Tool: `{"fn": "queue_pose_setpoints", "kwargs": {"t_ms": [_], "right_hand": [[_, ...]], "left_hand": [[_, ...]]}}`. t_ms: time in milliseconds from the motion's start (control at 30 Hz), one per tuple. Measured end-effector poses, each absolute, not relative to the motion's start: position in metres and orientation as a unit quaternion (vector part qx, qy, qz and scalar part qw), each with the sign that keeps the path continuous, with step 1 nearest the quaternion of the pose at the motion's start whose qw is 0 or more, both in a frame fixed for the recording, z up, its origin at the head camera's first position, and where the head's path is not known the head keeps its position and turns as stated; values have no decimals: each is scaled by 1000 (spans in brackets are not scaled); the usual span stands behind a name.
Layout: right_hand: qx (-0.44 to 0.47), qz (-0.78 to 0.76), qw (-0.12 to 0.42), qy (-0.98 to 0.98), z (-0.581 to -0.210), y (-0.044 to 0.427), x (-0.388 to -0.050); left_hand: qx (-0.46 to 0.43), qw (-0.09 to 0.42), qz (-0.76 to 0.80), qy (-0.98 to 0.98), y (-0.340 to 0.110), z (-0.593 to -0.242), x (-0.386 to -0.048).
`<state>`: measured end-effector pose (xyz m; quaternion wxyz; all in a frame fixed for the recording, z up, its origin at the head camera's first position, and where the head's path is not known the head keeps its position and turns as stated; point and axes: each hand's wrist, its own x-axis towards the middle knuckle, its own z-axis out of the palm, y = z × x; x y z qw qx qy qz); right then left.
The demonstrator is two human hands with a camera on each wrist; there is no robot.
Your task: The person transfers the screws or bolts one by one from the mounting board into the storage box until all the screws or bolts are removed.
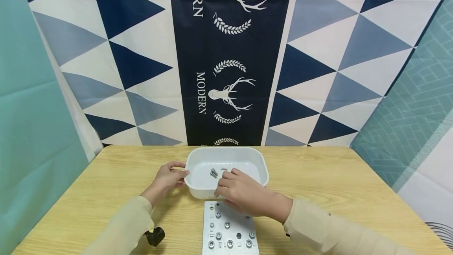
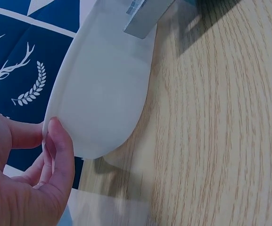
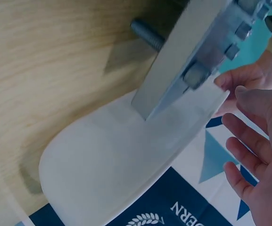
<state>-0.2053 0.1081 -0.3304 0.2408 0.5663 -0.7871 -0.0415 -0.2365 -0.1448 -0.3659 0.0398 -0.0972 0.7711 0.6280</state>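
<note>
My left hand [image 1: 170, 177] pinches the left rim of a white plastic tub [image 1: 226, 151] between thumb and fingers; the left wrist view shows the same grip on the tub wall [image 2: 107, 80]. My right hand [image 1: 244, 194] hovers by the tub's front rim, above the far end of a metal plate [image 1: 209, 235]. In the right wrist view its fingers [image 3: 249, 153] are loosely bent and apart, with nothing seen between them. Several small bolts [image 1: 214, 173] lie on the tub floor. Bolt heads [image 1: 227, 224] and variously shaped holes dot the plate, which stands raised off the table.
The wooden table [image 1: 311, 176] runs back to a patterned cloth [image 1: 226, 50]. A black wrist device [image 1: 155, 236] sits below my left sleeve. Beneath the plate, a threaded bolt end [image 3: 146, 34] sticks out.
</note>
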Motion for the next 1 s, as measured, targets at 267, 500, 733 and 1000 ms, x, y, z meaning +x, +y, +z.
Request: {"fn": "queue_pose_setpoints", "kwargs": {"t_ms": [267, 500, 733, 1000], "right_hand": [[578, -46, 237, -780, -336, 109, -192], [590, -41, 203, -780, -338, 112, -183], [601, -32, 208, -771, -342, 117, -177], [606, -31, 216, -765, -347, 118, -173]], "left_hand": [[-104, 44, 622, 775, -145, -366, -237], [-103, 42, 622, 775, -144, -364, -236], [-105, 39, 616, 780, -143, -361, -235], [-100, 38, 618, 779, -144, -363, -235]]}}
